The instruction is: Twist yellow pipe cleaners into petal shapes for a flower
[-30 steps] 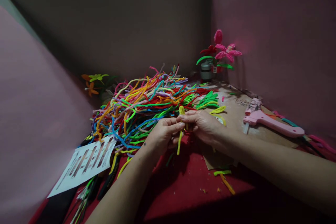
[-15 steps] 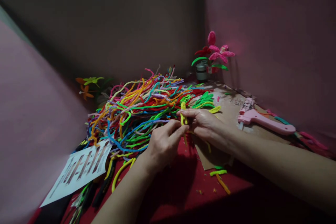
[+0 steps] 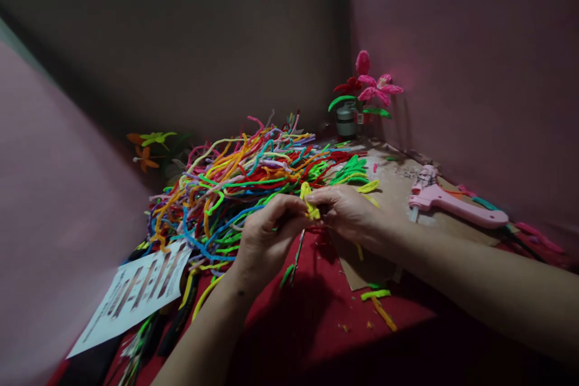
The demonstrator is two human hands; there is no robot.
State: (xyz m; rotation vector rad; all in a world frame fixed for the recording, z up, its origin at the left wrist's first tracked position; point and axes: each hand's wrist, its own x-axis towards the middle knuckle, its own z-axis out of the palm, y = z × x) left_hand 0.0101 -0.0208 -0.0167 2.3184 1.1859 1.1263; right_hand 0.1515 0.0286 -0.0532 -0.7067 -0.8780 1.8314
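Note:
Between my two hands is a small looped yellow pipe-cleaner piece (image 3: 310,204), held above the red cloth. My left hand (image 3: 268,235) pinches it from the left, thumb and forefinger meeting at its lower side. From the right, my right hand (image 3: 350,210) grips the same piece, its thumb and fingertips pressed together. A thin stem with a green end (image 3: 287,275) hangs below the fingers. Behind my left hand spreads a large tangled heap of coloured pipe cleaners (image 3: 244,175).
A pink glue gun (image 3: 452,204) lies on cardboard (image 3: 393,193) at the right. Green folded pieces (image 3: 350,170) are near the heap. Pink flowers (image 3: 380,89) stand at the back. A printed sheet (image 3: 136,292) and black-and-yellow-handled tools (image 3: 181,313) lie at the left.
My left hand has shifted slightly left and turned. The yellow piece has moved a little left and looks more bunched. A stem with a green end now shows beneath the hands.

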